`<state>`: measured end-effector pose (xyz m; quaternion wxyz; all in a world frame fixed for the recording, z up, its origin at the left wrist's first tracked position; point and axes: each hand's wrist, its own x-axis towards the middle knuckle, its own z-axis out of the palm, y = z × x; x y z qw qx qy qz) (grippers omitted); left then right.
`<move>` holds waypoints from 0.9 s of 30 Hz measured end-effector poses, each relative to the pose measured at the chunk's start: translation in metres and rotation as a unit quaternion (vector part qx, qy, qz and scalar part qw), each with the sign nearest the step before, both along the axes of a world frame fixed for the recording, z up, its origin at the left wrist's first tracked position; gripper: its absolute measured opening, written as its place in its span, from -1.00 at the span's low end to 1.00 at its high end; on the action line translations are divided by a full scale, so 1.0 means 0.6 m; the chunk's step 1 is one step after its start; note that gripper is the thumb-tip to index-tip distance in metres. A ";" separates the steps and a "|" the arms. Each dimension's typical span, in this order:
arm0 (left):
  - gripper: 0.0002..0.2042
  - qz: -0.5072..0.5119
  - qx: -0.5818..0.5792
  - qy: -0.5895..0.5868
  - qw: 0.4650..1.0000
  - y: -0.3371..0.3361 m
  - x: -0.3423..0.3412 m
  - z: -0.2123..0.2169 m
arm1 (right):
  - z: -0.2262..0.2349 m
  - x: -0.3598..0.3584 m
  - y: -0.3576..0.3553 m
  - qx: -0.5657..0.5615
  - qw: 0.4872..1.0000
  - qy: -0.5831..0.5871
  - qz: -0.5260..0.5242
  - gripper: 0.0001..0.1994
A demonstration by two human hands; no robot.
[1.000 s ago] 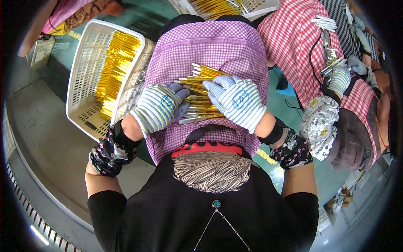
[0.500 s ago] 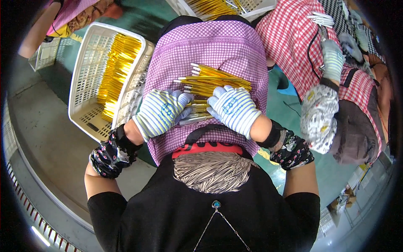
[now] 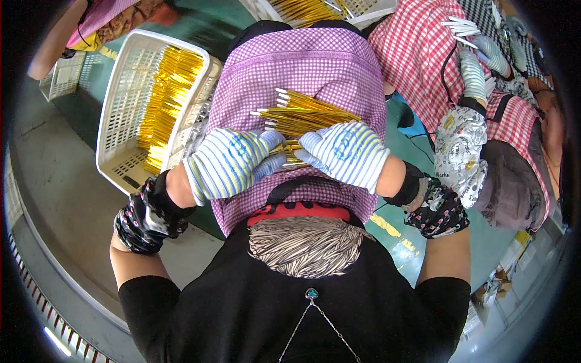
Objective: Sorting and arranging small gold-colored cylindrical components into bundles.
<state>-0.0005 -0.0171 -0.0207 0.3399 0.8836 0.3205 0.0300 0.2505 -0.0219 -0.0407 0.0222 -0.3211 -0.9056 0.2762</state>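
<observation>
My left hand point(image 3: 227, 162) and my right hand point(image 3: 348, 154), in blue-and-white striped gloves, meet over my lap with fingers closed. Between their fingertips runs a slim gold stick point(image 3: 289, 146), pinched from both sides; its ends are hidden by the gloves. Just beyond them, a loose pile of gold sticks with white tips point(image 3: 308, 116) lies on my purple checked apron point(image 3: 302, 63), tips mostly toward the left. Part of the pile is covered by my right hand. Something silvery below the pinched stick is mostly hidden.
A white plastic crate point(image 3: 115, 115) at my left holds many gold sticks point(image 3: 169, 91). Another white crate point(image 3: 369, 17) with gold sticks stands ahead. Close on my right sits a co-worker in a red checked apron point(image 3: 411, 54), gloved hands near white sticks point(image 3: 463, 29).
Both my hands have come up a little off the lap and drawn slightly apart, keeping the gold stick between them. The co-worker's hands at right have shifted.
</observation>
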 end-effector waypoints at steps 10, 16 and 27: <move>-0.72 0.007 -0.126 0.007 0.992 0.012 -0.004 0.006 | 0.003 0.007 0.014 -0.028 0.999 -0.004 0.026 -0.70; -0.70 -0.046 0.188 0.072 0.979 0.026 0.004 -0.019 | -0.015 0.028 0.019 -0.194 0.976 0.085 -0.047 -0.72; -0.69 -0.026 -0.026 0.082 0.996 0.026 -0.012 0.011 | -0.009 0.015 0.019 -0.075 0.997 -0.021 0.012 -0.67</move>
